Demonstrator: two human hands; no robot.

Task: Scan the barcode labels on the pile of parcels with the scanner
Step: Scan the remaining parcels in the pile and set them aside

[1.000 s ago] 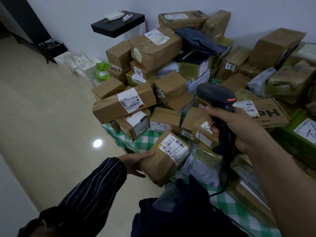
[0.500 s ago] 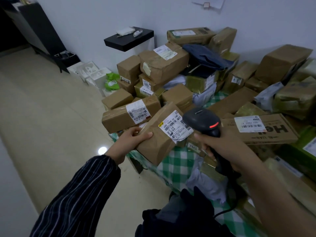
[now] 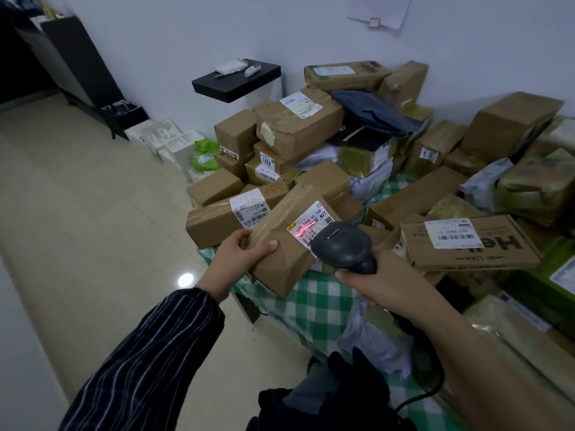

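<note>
A single wide-angle view from the person's head looks forward and down. Closest, mid-frame, the left hand (image 3: 241, 259) holds a parcel (image 3: 280, 259) and the right hand (image 3: 385, 284) the scanner (image 3: 342, 247). The pile (image 3: 298, 129) lies beyond, against the wall (image 3: 186, 32).

The left arm (image 3: 174, 337) is extended forward from the lower left and covered to the wrist by a dark striped sleeve (image 3: 146, 359); the left hand (image 3: 238, 259) is wrapped round the near end of a brown parcel (image 3: 280, 225), the thumb laid across its upper face. The bare right forearm (image 3: 485, 359) is brought in from the lower right; the right hand (image 3: 384, 283) is closed round the handle of a dark scanner (image 3: 342, 247), held close beside the left hand.
</note>
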